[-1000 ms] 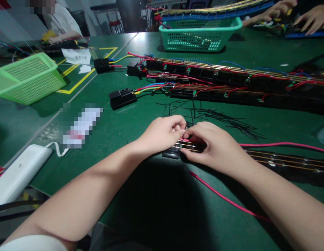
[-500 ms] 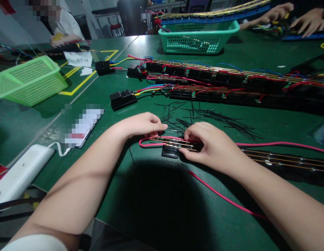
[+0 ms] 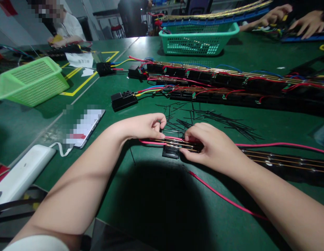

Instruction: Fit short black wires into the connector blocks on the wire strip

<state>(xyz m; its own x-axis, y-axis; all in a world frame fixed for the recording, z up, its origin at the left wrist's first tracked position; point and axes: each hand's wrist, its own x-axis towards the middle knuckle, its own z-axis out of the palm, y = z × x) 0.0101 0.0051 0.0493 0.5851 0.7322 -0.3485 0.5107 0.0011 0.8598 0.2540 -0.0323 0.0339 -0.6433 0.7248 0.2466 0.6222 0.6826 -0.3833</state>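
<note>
My left hand (image 3: pixel 143 126) is closed in a pinch just above the left end of a pink wire (image 3: pixel 151 142), beside a scatter of thin black cable ties (image 3: pixel 216 120); what it pinches is too small to name. My right hand (image 3: pixel 211 146) is curled over the near end of a long black strip (image 3: pixel 282 165) with brass rails. It presses the strip down next to a small black block (image 3: pixel 171 152). The pink wire (image 3: pixel 282 144) runs on to the right, and another length (image 3: pixel 224 198) trails toward me.
Several finished black strips with coloured wires (image 3: pixel 230 82) lie across the green table. A light green basket (image 3: pixel 28 82) stands at the left and a teal basket (image 3: pixel 198 40) at the back. A phone (image 3: pixel 83 127) and a white power bank (image 3: pixel 17 174) lie near left. Other people's hands (image 3: pixel 305 22) work at the far right.
My left hand drew away from my right hand to the left, pulling out a loop of pink wire, then came back a little. My right hand stayed on the strip.
</note>
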